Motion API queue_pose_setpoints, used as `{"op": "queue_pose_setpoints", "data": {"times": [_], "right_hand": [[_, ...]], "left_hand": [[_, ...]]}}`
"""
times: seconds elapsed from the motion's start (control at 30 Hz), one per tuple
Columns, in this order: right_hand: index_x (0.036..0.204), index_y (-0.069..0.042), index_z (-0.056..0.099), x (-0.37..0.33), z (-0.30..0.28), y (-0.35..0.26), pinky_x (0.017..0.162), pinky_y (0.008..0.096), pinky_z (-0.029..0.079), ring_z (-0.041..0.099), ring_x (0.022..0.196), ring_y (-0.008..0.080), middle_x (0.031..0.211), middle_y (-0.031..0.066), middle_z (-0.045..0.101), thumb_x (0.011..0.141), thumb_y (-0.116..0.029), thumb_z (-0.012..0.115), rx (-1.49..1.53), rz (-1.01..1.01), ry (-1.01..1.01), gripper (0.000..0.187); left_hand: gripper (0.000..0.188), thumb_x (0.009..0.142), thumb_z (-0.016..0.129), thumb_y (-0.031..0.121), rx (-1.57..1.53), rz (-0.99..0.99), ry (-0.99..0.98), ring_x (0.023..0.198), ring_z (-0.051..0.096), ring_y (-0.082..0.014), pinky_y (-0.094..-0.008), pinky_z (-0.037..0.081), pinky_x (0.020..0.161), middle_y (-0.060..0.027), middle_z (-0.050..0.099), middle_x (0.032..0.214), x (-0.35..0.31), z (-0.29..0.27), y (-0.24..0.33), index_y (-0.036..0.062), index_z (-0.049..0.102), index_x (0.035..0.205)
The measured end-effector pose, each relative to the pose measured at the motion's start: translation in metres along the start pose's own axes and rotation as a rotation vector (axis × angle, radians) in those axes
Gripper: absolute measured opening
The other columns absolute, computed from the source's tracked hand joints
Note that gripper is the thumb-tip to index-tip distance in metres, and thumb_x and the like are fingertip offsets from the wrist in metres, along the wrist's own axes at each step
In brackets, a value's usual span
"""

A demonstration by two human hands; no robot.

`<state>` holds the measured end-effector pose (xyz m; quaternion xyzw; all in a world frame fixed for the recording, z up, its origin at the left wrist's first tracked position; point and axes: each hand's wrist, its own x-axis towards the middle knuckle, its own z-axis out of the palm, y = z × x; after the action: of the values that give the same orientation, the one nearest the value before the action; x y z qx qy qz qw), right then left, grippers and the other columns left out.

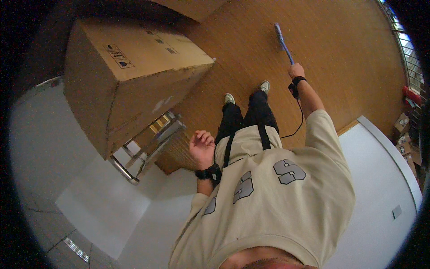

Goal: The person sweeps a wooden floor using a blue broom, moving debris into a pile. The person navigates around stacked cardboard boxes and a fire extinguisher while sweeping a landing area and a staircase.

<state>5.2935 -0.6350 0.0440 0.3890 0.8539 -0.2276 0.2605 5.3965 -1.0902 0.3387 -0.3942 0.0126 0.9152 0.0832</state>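
My right hand [296, 71] is stretched forward, its fingers wrapped round the handle of a blue brush [286, 52]. The brush has a long narrow head pointing away from me, at or just above the brown wood-look floor [242, 40]; whether its bristles touch the floor I cannot tell. My left hand [202, 148] is raised beside my waist, fingers loosely bent and nothing visible in it. Both wrists wear black straps, and a thin black cable runs from the right one toward my waist.
A large cardboard box [148, 67] stands at my left, with a metal-framed rack or cart [152, 141] beside it. Another cardboard box [192, 6] shows at the top edge. Small cartons [405, 143], a red object [411, 95] and a barred window [408, 45] lie far right.
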Motion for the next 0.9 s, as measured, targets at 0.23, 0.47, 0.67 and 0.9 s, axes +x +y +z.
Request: {"op": "queue_pose_setpoints", "data": {"times": [0.23, 0.47, 0.67, 0.9], "right_hand": [[0.078, 0.002, 0.063, -0.040, 0.019, -0.017, 0.064, 0.0436, 0.051, 0.064, 0.073, 0.0318, 0.080, 0.0208, 0.065, 0.088, -0.027, 0.054, 0.004, -0.099, -0.146, 0.033], [0.058, 0.002, 0.057, -0.094, 0.086, -0.070, 0.048, 0.0404, 0.042, 0.053, 0.049, 0.0302, 0.057, 0.0176, 0.058, 0.083, -0.026, 0.055, -0.347, -0.622, -0.088, 0.038], [0.072, 0.002, 0.066, -0.112, 0.133, -0.119, 0.066, 0.0437, 0.051, 0.063, 0.079, 0.0370, 0.082, 0.0223, 0.064, 0.081, -0.025, 0.058, -0.055, -0.430, -0.186, 0.030], [0.074, 0.002, 0.067, -0.084, 0.172, -0.187, 0.069, 0.0455, 0.051, 0.062, 0.081, 0.0391, 0.083, 0.0260, 0.063, 0.082, -0.027, 0.058, -0.102, -0.535, -0.199, 0.032]], "left_hand": [[0.013, 0.088, 0.048, 0.015, 0.022, -0.047, -0.023, 0.067, 0.042, -0.0148, -0.0275, 0.034, 0.058, -0.0029, 0.048, 0.076, 0.009, 0.007, 0.025, 0.0037, 0.055, 0.088], [0.011, 0.087, 0.049, 0.014, -0.053, -0.125, -0.129, 0.066, 0.042, -0.0142, -0.0277, 0.033, 0.058, -0.0028, 0.048, 0.075, 0.043, 0.038, 0.078, 0.0037, 0.054, 0.087], [0.011, 0.086, 0.052, 0.014, -0.043, -0.101, -0.172, 0.066, 0.042, -0.0139, -0.0273, 0.034, 0.058, -0.0024, 0.049, 0.076, 0.055, 0.049, 0.096, 0.0035, 0.055, 0.088], [0.013, 0.088, 0.050, 0.015, -0.070, 0.046, -0.110, 0.066, 0.041, -0.0153, -0.0285, 0.034, 0.057, -0.0028, 0.046, 0.075, 0.067, 0.054, 0.109, 0.0027, 0.053, 0.085]]}}
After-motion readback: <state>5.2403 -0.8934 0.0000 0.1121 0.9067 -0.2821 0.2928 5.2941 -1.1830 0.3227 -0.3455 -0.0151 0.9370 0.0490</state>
